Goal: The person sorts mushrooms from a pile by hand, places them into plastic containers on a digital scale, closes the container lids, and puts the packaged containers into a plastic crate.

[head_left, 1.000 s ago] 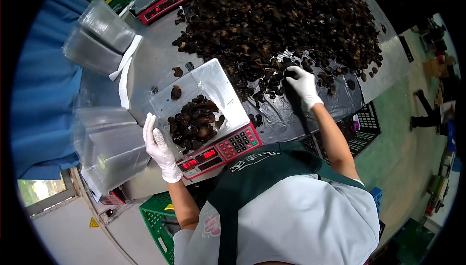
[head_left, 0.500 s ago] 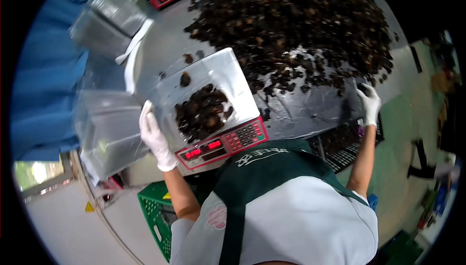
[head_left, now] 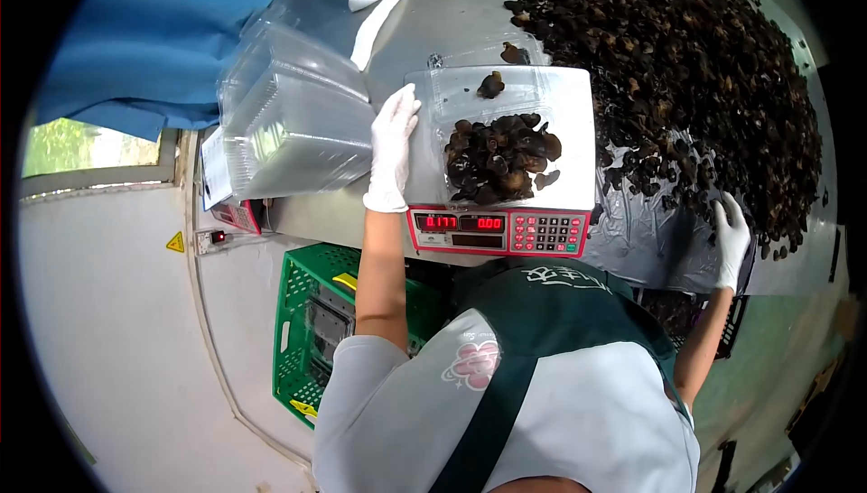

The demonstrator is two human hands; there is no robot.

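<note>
Nr scale (head_left: 573, 150), clr plastic tubs (head_left: 293, 123)

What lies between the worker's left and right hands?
In the head view, between the left hand and right hand lie the digital scale, bearing wood-ear mushrooms in a clear tray, then a shiny plastic sheet.

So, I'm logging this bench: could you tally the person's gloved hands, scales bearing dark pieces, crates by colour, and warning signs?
Gloved hands: 2
Scale bearing dark pieces: 1
Green crate: 1
Black crate, partly hidden: 1
Warning sign: 1
Total: 6
</note>
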